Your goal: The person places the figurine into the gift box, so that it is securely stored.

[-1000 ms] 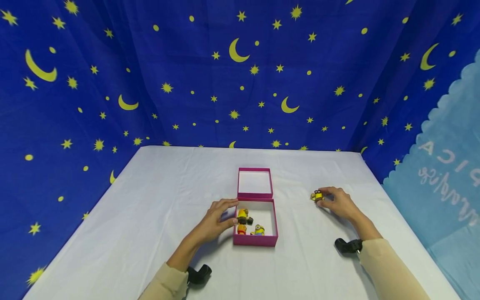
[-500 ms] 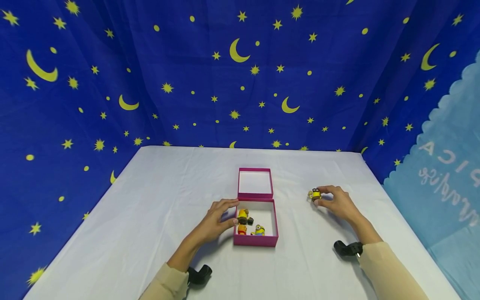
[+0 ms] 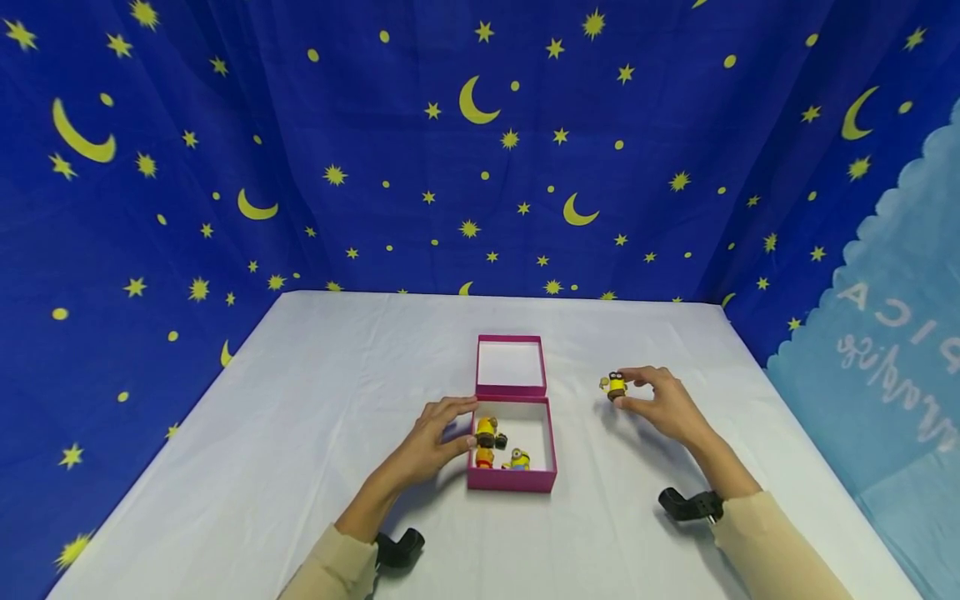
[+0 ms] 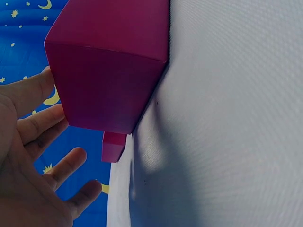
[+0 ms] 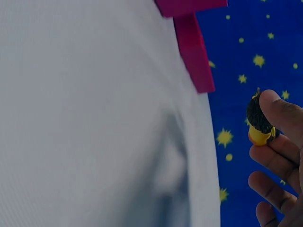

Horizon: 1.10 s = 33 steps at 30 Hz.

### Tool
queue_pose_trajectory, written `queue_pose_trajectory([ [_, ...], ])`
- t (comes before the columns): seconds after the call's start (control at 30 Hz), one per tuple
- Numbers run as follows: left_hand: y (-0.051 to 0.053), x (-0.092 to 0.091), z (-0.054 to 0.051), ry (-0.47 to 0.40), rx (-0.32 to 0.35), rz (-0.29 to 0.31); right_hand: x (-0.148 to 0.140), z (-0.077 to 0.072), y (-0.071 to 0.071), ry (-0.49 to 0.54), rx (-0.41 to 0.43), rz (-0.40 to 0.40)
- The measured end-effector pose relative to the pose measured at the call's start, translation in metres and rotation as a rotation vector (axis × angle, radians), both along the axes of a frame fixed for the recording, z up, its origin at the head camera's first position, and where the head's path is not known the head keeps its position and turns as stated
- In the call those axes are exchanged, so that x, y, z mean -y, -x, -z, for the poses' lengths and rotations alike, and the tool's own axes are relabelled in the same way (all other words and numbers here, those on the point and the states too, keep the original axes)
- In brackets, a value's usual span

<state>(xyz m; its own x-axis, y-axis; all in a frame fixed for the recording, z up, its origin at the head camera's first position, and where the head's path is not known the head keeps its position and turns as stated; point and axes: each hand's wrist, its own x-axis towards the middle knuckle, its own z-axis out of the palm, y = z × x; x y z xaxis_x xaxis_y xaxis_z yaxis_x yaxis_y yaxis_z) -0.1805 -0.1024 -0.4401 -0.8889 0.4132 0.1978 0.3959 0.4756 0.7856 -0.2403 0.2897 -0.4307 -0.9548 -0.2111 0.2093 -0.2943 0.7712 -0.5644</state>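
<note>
My right hand (image 3: 666,406) pinches a small yellow minion figurine (image 3: 616,385) between thumb and fingers, above the table to the right of the box. In the right wrist view the figurine's dark, ridged lower part (image 5: 258,113) shows. My left hand (image 3: 424,447) rests at the left side of an uncovered magenta box (image 3: 512,482), its extended fingers touching the wall. From the left wrist camera, the fingertips lie against the box's side (image 4: 104,85). Inside sit a yellow figurine with a dark base (image 3: 486,428), a red-and-yellow figurine (image 3: 484,458) and a one-eyed minion figurine (image 3: 519,459).
The box lid (image 3: 510,390), magenta with a white inside, lies just behind the box. A white cloth covers the table (image 3: 337,375). Blue fabric (image 3: 405,150) with stars and moons surrounds it, and a light-blue lettered cloth (image 3: 900,333) hangs at the right.
My right hand has moved left and slightly away from me, lifting the minion figurine off the table. The left hand and the box have stayed in place.
</note>
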Motion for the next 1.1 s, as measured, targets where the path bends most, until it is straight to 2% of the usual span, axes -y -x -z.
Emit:
queue_pose_trajectory([
  [0.13,0.0,-0.001,0.0,-0.002,0.0,0.0,0.01,-0.005,-0.006,0.01,-0.032,-0.015],
  [0.63,0.0,-0.001,0.0,-0.005,-0.008,-0.002,0.05,-0.022,-0.026,0.059,-0.032,-0.058],
  [1.1,0.0,-0.001,0.0,-0.003,-0.014,-0.007,0.087,-0.023,-0.038,0.083,-0.068,-0.115],
])
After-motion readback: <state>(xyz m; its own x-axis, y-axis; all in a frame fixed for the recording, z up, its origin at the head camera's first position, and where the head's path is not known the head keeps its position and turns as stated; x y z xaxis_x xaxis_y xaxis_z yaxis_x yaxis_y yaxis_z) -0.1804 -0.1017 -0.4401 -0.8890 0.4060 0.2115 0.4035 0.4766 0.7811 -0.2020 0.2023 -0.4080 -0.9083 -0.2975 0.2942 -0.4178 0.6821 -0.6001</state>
